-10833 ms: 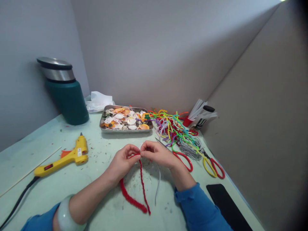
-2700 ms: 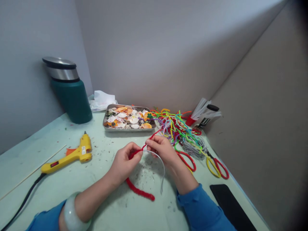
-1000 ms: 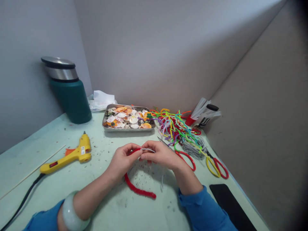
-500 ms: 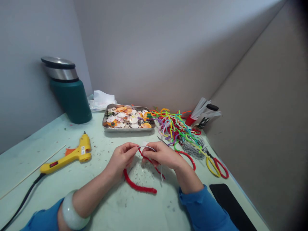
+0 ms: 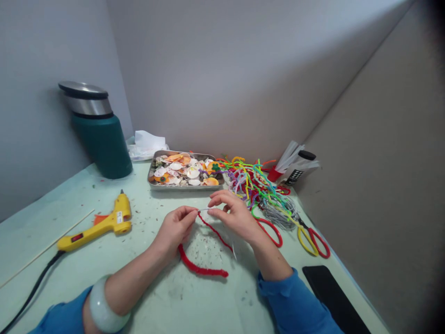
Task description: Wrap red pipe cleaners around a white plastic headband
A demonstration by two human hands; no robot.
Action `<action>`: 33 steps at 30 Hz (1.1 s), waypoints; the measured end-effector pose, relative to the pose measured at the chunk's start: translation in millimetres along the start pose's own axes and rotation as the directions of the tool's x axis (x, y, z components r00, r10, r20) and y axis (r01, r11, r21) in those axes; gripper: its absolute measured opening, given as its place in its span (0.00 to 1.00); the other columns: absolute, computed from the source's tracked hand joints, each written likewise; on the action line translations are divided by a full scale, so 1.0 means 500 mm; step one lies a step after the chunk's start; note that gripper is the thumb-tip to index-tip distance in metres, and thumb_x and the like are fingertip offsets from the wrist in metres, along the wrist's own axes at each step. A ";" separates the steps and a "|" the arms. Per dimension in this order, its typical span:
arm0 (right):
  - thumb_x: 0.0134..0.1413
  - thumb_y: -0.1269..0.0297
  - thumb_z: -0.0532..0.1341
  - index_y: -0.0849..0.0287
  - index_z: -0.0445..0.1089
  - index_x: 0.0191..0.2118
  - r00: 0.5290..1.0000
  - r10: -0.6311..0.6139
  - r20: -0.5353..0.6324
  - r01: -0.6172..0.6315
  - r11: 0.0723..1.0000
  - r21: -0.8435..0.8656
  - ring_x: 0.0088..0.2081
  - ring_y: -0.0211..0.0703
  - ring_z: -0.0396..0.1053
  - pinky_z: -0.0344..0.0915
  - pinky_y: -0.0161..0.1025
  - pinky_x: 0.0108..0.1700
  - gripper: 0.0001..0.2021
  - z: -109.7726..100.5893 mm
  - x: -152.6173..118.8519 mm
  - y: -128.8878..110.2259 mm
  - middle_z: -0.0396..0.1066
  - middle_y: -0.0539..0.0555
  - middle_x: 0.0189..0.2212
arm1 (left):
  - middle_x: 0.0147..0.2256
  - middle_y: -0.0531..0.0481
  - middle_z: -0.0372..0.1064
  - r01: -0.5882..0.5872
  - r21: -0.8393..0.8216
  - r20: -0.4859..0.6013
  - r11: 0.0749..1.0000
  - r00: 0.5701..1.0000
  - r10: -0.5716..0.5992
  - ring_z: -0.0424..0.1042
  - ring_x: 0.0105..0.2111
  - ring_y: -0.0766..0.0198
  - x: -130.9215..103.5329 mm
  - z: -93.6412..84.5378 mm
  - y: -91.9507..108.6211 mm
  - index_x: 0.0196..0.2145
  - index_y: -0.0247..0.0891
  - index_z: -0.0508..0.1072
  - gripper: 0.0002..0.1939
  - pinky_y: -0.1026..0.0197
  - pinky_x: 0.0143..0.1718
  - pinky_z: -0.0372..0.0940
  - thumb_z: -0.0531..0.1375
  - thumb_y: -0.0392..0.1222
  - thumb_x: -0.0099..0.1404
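My left hand [image 5: 176, 228] is closed in a pinch. Its fingertips hold the upper end of a thin red fuzzy strand [image 5: 217, 233] together with a pale wire [image 5: 202, 209]. From under the same hand a thicker red pipe cleaner [image 5: 203, 270] curves out onto the table. My right hand [image 5: 232, 214] is raised just to the right, thumb and fingers apart, the thumb close to the pale wire. Whether that thumb touches the wire, I cannot tell. Part of the wire is hidden behind my right hand, and its free end shows lower down beside the red strand.
A yellow glue gun [image 5: 104, 227] lies left, near a thin stick [image 5: 48, 248] and a green bottle [image 5: 102, 144]. Behind my hands are a metal tray [image 5: 186, 188] of shells and a heap of coloured pipe cleaners [image 5: 257, 178]. Scissors [image 5: 314, 242] and a black slab [image 5: 330, 297] lie right.
My right hand has lifted slightly and its fingers have spread, away from the red strand. The wire's visible part near the left fingertips is shorter. My left hand keeps its pinch.
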State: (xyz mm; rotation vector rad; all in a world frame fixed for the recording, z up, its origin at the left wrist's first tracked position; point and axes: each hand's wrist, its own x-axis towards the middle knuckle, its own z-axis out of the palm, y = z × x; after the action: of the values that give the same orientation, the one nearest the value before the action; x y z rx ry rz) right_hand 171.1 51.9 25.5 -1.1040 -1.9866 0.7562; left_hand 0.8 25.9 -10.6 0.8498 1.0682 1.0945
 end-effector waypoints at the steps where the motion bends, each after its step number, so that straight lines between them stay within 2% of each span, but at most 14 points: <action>1: 0.50 0.66 0.62 0.57 0.71 0.32 0.999 -0.045 -0.009 0.045 0.999 -0.023 0.45 0.42 0.64 0.62 0.34 0.37 0.02 0.000 -0.001 -0.002 0.67 0.54 0.43 | 0.13 0.64 0.47 0.009 -0.003 -0.005 1.000 1.000 -0.009 0.42 0.12 0.76 0.000 0.000 0.000 0.29 0.37 0.65 0.14 0.70 0.13 0.39 0.63 0.48 0.52; 6: 0.50 0.76 0.59 0.57 0.69 0.33 0.973 -0.218 0.080 0.231 0.946 -0.230 0.49 0.44 0.61 0.58 0.42 0.50 0.07 0.011 -0.009 -0.003 0.63 0.55 0.47 | 0.14 0.65 0.45 0.041 -0.029 0.023 0.999 0.999 -0.040 0.40 0.12 0.77 0.001 -0.002 -0.002 0.29 0.37 0.64 0.14 0.71 0.12 0.37 0.63 0.48 0.54; 9: 0.49 0.79 0.57 0.57 0.66 0.35 0.966 -0.225 0.125 0.254 0.913 -0.320 0.45 0.44 0.62 0.59 0.40 0.46 0.09 0.022 -0.014 -0.001 0.63 0.56 0.45 | 0.13 0.65 0.44 0.085 -0.033 0.062 0.996 0.995 -0.083 0.39 0.12 0.77 -0.001 -0.002 -0.002 0.29 0.37 0.64 0.13 0.71 0.12 0.36 0.63 0.47 0.54; 13: 0.50 0.76 0.57 0.58 0.63 0.37 0.964 -0.216 0.159 0.262 0.884 -0.387 0.38 0.42 0.63 0.59 0.37 0.40 0.08 0.032 -0.017 0.002 0.65 0.55 0.38 | 0.14 0.65 0.42 0.137 -0.042 0.106 0.990 0.986 -0.132 0.38 0.13 0.78 -0.002 -0.004 0.001 0.29 0.37 0.64 0.12 0.71 0.12 0.34 0.63 0.46 0.54; 20: 0.52 0.73 0.57 0.59 0.63 0.38 0.958 -0.239 0.157 0.283 0.875 -0.394 0.34 0.40 0.64 0.58 0.35 0.36 0.07 0.035 -0.018 0.008 0.68 0.52 0.33 | 0.16 0.62 0.47 0.125 -0.145 0.148 0.981 0.983 -0.103 0.40 0.13 0.78 0.001 -0.006 0.005 0.26 0.36 0.63 0.09 0.70 0.12 0.34 0.61 0.41 0.55; 33: 0.56 0.71 0.55 0.59 0.66 0.36 0.958 -0.229 0.174 0.275 0.907 -0.320 0.33 0.37 0.67 0.58 0.32 0.36 0.03 0.028 -0.016 0.014 0.70 0.51 0.32 | 0.14 0.64 0.45 0.082 -0.026 0.114 0.996 0.990 -0.079 0.39 0.13 0.77 -0.003 -0.005 0.002 0.30 0.36 0.64 0.09 0.70 0.13 0.35 0.60 0.43 0.56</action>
State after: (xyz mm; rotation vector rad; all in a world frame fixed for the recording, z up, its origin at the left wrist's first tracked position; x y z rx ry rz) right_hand 165.9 46.1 9.7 -0.9758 -2.3825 0.3620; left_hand -2.0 24.7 -10.2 0.8273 0.9804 0.9813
